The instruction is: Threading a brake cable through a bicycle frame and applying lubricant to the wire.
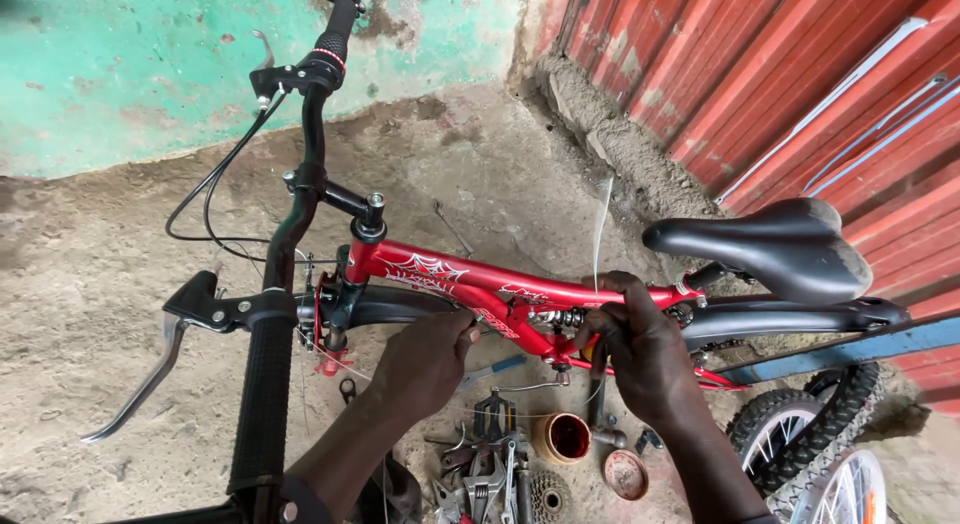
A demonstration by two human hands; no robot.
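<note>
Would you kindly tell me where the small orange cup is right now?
In the head view, the orange cup sits on the ground below the red bike frame, just under the right hand, beside the pile of tools.

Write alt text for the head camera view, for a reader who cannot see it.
Two hands work at a red bicycle frame: the left hand presses against it, the right hand pinches a thin cable near the black saddle. Tools and a small orange cup lie on the dirt ground below.
</note>
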